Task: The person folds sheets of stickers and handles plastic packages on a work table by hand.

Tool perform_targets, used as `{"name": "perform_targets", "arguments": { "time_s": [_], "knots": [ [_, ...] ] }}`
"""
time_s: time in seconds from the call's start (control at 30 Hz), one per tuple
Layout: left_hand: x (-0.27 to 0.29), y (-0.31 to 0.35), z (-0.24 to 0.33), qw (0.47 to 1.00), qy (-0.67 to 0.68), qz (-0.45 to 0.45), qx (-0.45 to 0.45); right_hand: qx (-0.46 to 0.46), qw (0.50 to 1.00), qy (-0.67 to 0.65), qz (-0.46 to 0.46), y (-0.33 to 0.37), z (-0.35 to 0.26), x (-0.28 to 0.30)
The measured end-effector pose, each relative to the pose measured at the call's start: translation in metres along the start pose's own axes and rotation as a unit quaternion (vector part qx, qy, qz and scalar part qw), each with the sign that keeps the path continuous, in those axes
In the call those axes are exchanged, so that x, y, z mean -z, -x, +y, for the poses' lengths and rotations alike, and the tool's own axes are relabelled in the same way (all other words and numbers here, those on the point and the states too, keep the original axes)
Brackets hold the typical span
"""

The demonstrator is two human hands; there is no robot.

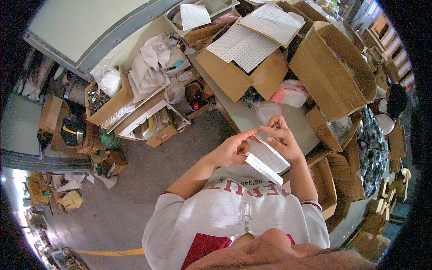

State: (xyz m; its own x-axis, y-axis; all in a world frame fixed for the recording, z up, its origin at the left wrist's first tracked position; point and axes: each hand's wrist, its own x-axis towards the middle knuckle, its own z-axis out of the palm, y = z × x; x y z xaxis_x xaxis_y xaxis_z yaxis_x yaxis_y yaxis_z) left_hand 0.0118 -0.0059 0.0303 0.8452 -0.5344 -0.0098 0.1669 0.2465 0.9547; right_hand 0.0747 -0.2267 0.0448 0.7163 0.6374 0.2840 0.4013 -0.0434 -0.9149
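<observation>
1. We note the folded white sheet in both hands, held in front of the wearer's chest, near the table's edge; small print runs along its lower strip and a greyer part lies behind.
2. Left hand: fingers bent and grasping the sheet's near-left part, index finger stretched toward the other hand.
3. Right hand: thumb and fingers pinched at the sheet's upper edge. Fingertips of both hands meet there; we cannot tell exactly which layer lies between them.
4. Just beyond the fingertips we see a clear plastic bag on the grey table, with a pink-and-white packet beside it.
5. Further back, we record printed sheets across a cardboard box, partly under a pile of papers.
6. To the right stands a large open carton; beyond it, dark shiny bagged items.
7. Left of the wearer we log grey floor and a white tray holding papers.
</observation>
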Motion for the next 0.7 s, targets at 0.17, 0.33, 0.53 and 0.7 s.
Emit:
{"name": "perform_targets", "arguments": {
  "time_s": [0.17,0.33,0.53,0.7],
  "knots": [
    [-0.001,0.001,-0.002,1.000,-0.011,-0.002,-0.024,0.021,0.993,0.105,0.040,0.002,0.000,-0.003],
    [-0.002,0.003,0.002,0.999,-0.025,-0.010,-0.019,0.030,0.976,0.200,0.078,0.001,-0.007,-0.003],
    [-0.002,0.005,-0.002,0.999,-0.033,0.006,-0.037,0.021,0.991,0.105,0.074,0.001,-0.005,-0.002],
    [-0.005,0.004,0.007,0.999,-0.033,-0.007,-0.008,0.061,0.974,0.201,0.081,-0.001,-0.011,-0.006]
  ]
}}
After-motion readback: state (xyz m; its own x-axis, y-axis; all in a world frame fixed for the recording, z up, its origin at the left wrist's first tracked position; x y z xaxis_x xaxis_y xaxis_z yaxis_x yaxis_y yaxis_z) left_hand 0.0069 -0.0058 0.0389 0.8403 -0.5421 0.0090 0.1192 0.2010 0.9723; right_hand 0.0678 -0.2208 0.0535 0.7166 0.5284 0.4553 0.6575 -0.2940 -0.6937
